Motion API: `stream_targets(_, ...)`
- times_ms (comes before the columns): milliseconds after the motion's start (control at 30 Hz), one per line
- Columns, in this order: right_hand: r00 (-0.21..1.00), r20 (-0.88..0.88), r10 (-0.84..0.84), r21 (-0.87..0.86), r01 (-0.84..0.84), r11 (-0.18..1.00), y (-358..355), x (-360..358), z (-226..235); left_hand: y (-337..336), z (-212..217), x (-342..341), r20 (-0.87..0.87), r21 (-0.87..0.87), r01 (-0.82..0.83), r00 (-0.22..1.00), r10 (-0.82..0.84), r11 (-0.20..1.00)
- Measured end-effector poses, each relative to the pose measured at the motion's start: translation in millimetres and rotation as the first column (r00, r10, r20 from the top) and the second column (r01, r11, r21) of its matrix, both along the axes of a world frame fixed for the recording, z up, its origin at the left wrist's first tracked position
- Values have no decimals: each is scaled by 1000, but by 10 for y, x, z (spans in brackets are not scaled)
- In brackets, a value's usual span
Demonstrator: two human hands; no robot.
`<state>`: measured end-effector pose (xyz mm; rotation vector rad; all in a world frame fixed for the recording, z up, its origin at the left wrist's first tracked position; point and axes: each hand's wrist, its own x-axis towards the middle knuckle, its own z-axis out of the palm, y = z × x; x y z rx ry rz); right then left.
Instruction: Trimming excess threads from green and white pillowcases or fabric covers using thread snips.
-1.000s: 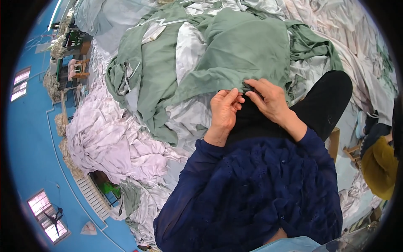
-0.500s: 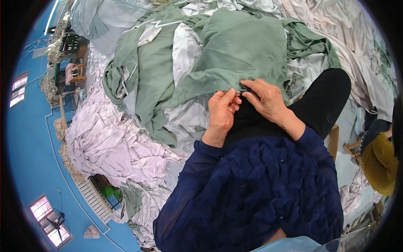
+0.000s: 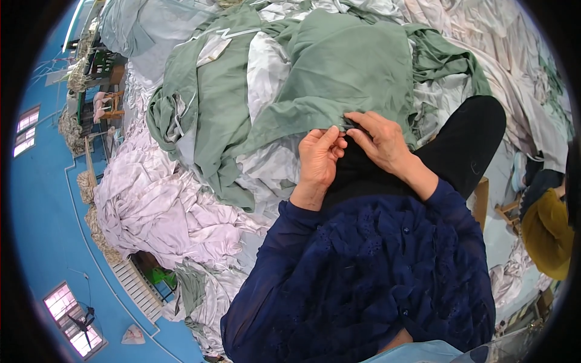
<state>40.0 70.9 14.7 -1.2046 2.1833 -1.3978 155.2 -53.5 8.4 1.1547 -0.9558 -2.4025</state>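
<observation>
A large green cloth (image 3: 351, 66) lies spread before me over my lap and the pile. At its near edge my left hand (image 3: 319, 154) is closed, thumb and fingertips pinching the hem. Close against it, my right hand (image 3: 381, 139) is closed on a small dark tool (image 3: 350, 124), mostly covered by the fingers, so its exact kind cannot be made out. The fingertips of both hands almost meet. Beneath them are my black trousers (image 3: 469, 136).
Heaped white and pale pink fabric (image 3: 163, 199) surrounds me on the left, with more pale cloth (image 3: 508, 66) at the far right. A wooden stool (image 3: 510, 213) stands at right beside a person in mustard clothing (image 3: 548, 236). A blue wall (image 3: 45, 199) runs along the left.
Both hands stay at the hem, nearly still. The right fingers and the green cloth's edge have shifted very slightly left.
</observation>
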Motion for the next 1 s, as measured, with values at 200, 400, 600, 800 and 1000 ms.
stream_targets(200,1000,25,2,-49,-1,999,-21,1,-75,1,-23,20,1,3,4,1000,-4,1000)
stream_targets(400,998,61,22,-94,-16,995,17,-37,-89,16,-6,35,-14,1,11,1000,-11,1000)
stream_targets(600,996,32,80,-56,-78,995,86,-56,-37,23,-30,34,-35,-7,6,999,-6,1000)
stream_targets(800,995,-25,101,-76,-103,992,55,-45,24,32,-53,60,-66,-59,32,997,-36,998)
stream_targets(1000,994,-47,98,-69,-101,992,33,-26,39,56,-66,73,-92,-72,15,996,-21,997)
